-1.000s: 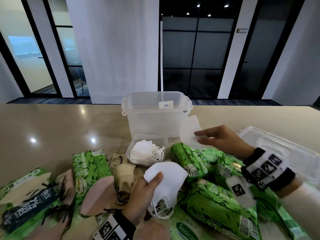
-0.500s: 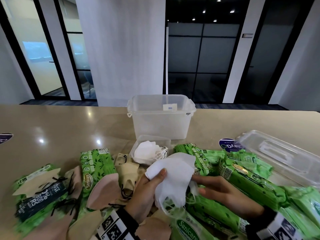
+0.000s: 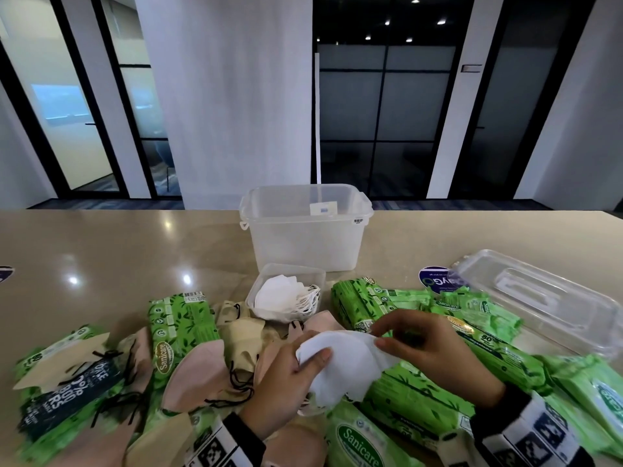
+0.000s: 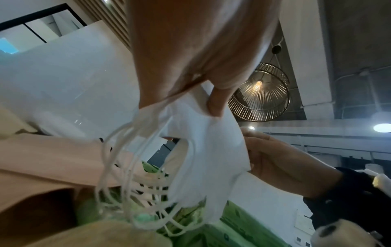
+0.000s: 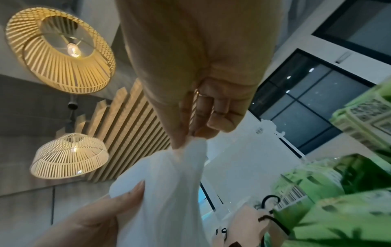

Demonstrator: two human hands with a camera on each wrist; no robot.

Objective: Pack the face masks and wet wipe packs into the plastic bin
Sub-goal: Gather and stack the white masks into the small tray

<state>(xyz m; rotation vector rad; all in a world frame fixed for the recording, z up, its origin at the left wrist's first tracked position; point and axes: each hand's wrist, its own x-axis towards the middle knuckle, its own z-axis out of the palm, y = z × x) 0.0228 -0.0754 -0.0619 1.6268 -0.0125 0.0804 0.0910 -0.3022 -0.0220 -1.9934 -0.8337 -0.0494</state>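
Our head view looks forward and down across the table (image 3: 101, 251) from above. Our two wrist views sit low and close, tilted up toward the ceiling lamps (image 5: 60, 50). All three share the white masks (image 3: 344, 369) between both hands.

Ahead of you, the glossy beige tabletop (image 3: 101, 251) carries a round blue sticker (image 3: 435, 281). Beyond it stand a white pillar (image 3: 229, 96) and dark glass partitions (image 3: 384, 106). Wicker pendant lamps (image 5: 61, 50) glow overhead.

Dim room; tabletop glare; blurred edges
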